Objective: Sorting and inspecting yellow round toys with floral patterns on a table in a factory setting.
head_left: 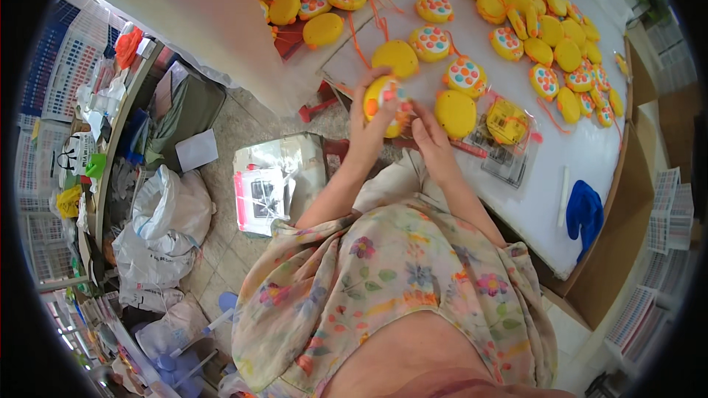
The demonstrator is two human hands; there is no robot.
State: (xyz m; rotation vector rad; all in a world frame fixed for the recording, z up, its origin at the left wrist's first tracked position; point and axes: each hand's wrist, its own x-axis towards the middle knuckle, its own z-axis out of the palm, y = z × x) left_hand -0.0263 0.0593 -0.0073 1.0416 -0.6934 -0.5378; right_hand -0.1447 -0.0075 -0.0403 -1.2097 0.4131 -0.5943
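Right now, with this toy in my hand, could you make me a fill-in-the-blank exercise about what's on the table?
1. The rounded toy in the left hand is mainly ____ in colour.
2. The hand nearer the clear plastic package is the ____ one.
3. The glove-shaped item on the white tabletop is ____.
4. In the picture, the white stick lies to the ____ of that item.
Missing words: yellow; right; blue; left.

Loose, wide-sleeved beige top, floral-patterned in pink, blue, orange and green
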